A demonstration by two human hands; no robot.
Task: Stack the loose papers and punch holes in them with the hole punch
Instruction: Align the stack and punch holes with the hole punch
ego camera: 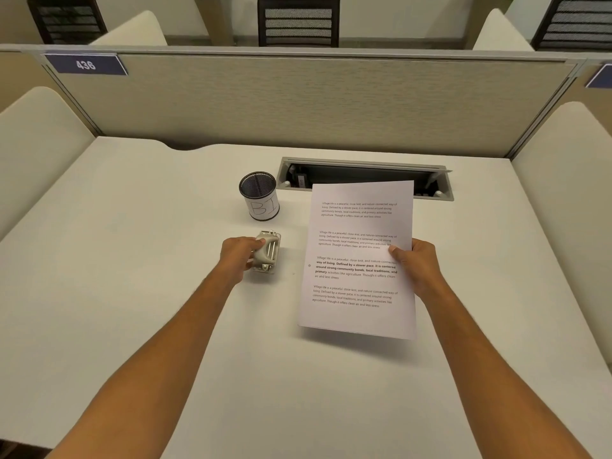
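Papers [359,260], printed with four blocks of text, are up off the worktop [132,260] in our right hand [419,265]. We pinch them at the right edge, thumb on the printed face and fingers behind, and the sheets throw a shadow on the surface under their near edge. We cannot tell how many sheets are in the stack. One small round hole shows close to the left margin, level with the third text block.

Our left hand [240,255] is closed around the hole punch [268,251], which sits on the worktop just left of the papers and apart from them. The thumb lies across the top of its pale lever, and the fingers wrap the left side. The metal parts of the punch face the papers.

Behind the punch stands a mesh pen cup [259,196] wrapped in a white label marked "B1". To its right, an open cable tray [364,177] is set into the worktop, and the far edge of the papers partly covers it. A grey partition [298,104] runs along the back, carrying a blue tag [85,64] that reads 436.
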